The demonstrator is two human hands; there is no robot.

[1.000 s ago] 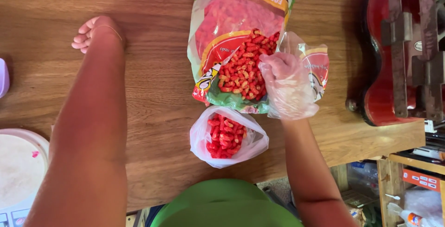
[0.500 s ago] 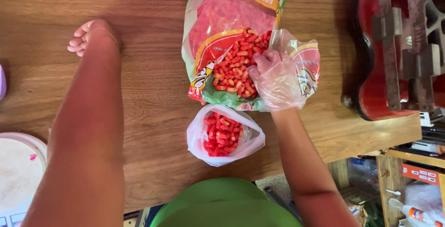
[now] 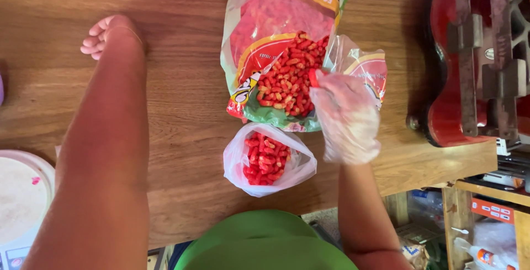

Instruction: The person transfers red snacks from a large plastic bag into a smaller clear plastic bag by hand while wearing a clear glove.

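Desk: I look down on a brown wood-grain desk (image 3: 182, 110) that fills most of my view, with cluttered shelves past its right edge.
Large bag: a big printed plastic snack bag (image 3: 276, 22) lies open at the far middle of the desk, its mouth towards me, full of small red puffed snack pieces (image 3: 287, 79).
Small bag: a thin clear plastic bag (image 3: 268, 159) sits just nearer than the big bag, touching its lower edge, open on top and partly filled with the same red pieces.
Right hands: my right hand (image 3: 345, 115), in a clear disposable glove, rests at the mouth of the large bag, fingers pinched on one red piece.
Left hands: my left hand (image 3: 107, 35) lies on bare desk, well apart to the left, fingers loosely curled, holding nothing.
Right edge: a red and grey metal machine (image 3: 475, 66) stands there.
Left edge: a round white plate (image 3: 22, 193) pokes in.
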